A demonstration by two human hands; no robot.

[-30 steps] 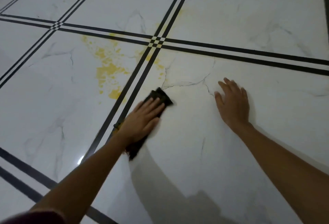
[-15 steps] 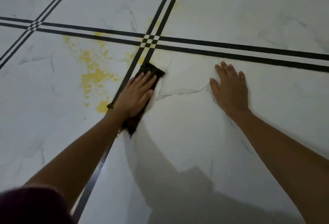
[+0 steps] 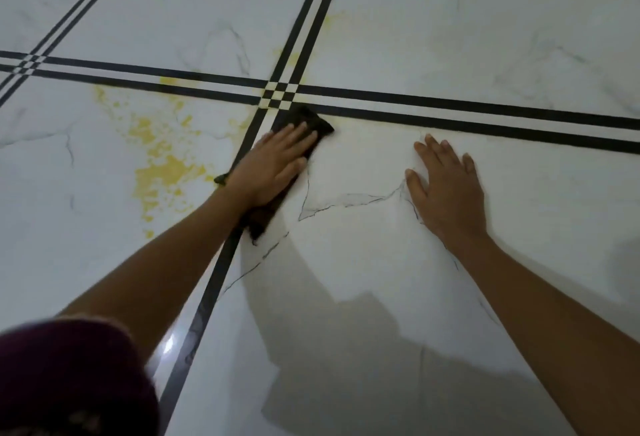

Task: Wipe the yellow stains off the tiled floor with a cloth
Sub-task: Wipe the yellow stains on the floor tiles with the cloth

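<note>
Two bare hands on white marble-patterned tiled floor (image 3: pixel 398 262), left hand (image 3: pixel 273 165) flat, fingers straight, pressing dark folded cloth (image 3: pixel 308 120) beside black stripe crossing (image 3: pixel 278 98), yellow splattered stains (image 3: pixel 162 158) just left, right hand (image 3: pixel 446 186) flat, holding nothing.

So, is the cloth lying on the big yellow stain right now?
No, the cloth under the left hand lies by the stripe crossing, with the big yellow stain bare to its left.

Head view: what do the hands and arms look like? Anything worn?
No gloves, rings or watch visible on the left hand or right hand. The left arm and right arm are uncovered as far as the frame shows. The maroon fabric at lower left is probably a sleeve; not certain.
</note>
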